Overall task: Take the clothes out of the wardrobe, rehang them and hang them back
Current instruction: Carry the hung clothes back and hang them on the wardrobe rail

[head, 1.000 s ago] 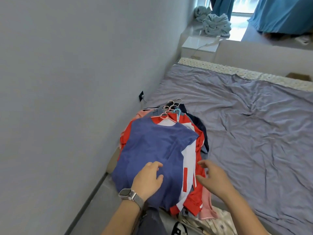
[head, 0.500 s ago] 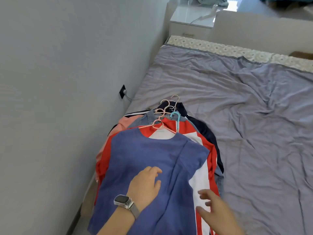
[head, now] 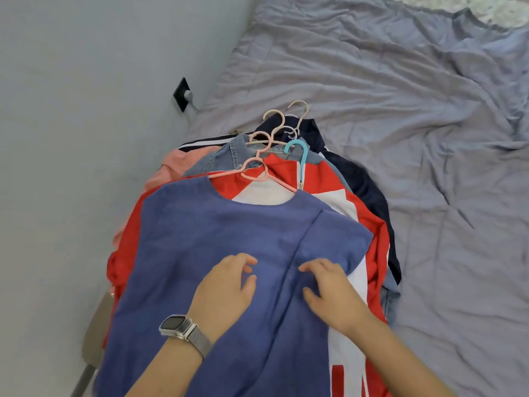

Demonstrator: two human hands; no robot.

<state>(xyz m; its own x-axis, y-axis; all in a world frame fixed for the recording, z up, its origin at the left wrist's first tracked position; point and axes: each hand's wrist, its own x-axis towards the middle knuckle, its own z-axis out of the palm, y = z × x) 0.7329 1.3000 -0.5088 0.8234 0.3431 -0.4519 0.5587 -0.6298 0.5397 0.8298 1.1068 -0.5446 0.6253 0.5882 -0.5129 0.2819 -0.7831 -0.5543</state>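
head view cuts off the hem of the blue short-sleeved knit top [head: 229,247], which lies uppermost on a pile of hangered clothes [head: 369,202] at the grey bedsheet's [head: 429,138] left edge. left hand [head: 226,290] and right hand [head: 332,290] rest on it with fingers loosely bent, grasping nothing.

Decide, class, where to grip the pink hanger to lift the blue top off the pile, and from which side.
Grip the pink hanger at its hook and neck, coming from the far, collar end. That part alone lies bare above the neckline of the blue top; its arms run under the cloth.
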